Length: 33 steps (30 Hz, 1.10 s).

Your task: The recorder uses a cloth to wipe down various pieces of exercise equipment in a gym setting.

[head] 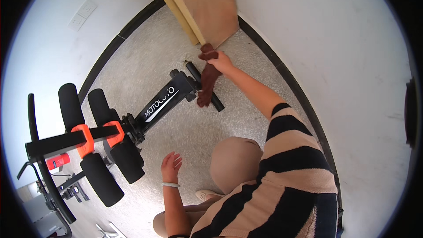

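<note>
My right hand [222, 62] grips a dark reddish-brown cloth [209, 79] around its upper part. The cloth's top bunches up by the lower end of a wooden board, and its loose end hangs over the black foot bar [217, 100] of an exercise bench. Whether the cloth touches the bar or the floor, I cannot tell. My left hand [171, 164] holds nothing; it hovers above the floor with fingers slightly apart and a pale bracelet [170, 184] at the wrist. The bench's black beam [162, 100], bearing white writing, slants between the two hands.
Black foam rollers [101, 180] with orange brackets [85, 141] stand at the left. A brown panel [206, 3] and yellowish wooden strips [180, 6] lean in the corner. White walls with black skirting [274, 56] close in both sides. A red cylinder [58, 161] is behind the bench.
</note>
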Each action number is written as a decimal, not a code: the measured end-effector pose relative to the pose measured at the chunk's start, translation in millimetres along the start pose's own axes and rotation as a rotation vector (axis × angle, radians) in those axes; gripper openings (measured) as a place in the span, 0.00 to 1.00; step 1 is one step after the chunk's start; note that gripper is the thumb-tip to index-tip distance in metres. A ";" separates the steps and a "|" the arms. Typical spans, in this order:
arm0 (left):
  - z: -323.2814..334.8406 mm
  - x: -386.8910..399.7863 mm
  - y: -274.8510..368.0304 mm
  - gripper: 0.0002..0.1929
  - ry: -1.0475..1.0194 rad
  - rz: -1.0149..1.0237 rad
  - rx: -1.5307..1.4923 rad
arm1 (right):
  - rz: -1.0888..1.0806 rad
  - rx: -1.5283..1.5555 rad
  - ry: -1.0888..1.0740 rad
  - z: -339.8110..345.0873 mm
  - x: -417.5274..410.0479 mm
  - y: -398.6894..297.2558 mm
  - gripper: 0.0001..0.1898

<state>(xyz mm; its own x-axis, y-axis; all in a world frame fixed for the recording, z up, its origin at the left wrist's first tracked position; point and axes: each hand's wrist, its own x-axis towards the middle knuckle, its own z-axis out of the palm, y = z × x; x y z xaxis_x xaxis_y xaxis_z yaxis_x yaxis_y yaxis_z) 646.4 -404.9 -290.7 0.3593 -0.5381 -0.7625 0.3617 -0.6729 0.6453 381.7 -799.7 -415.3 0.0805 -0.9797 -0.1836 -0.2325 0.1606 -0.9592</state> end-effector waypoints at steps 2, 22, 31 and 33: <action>-20.0 -4.8 4.3 0.19 0.081 0.007 -0.011 | 0.000 0.022 -0.036 54.6 -1.7 -29.6 0.29; 20.4 -46.7 32.8 0.16 -0.106 0.077 0.355 | -0.283 -0.575 -0.408 14.7 -176.0 31.8 0.20; 3.6 -91.0 64.2 0.15 -0.132 0.352 0.820 | -0.452 -0.317 -0.848 51.2 -189.2 -49.9 0.21; -3.2 -95.0 73.2 0.15 -0.115 0.351 0.834 | -0.473 -0.236 -0.883 63.9 -204.4 -88.6 0.21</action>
<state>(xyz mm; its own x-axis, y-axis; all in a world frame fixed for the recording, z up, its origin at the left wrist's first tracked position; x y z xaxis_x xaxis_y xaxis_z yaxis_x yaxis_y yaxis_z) 641.5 -401.4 -170.9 0.2268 -0.7984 -0.5577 -0.5075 -0.5857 0.6320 447.8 -606.0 -306.5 0.8752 -0.4835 0.0185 -0.1681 -0.3397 -0.9254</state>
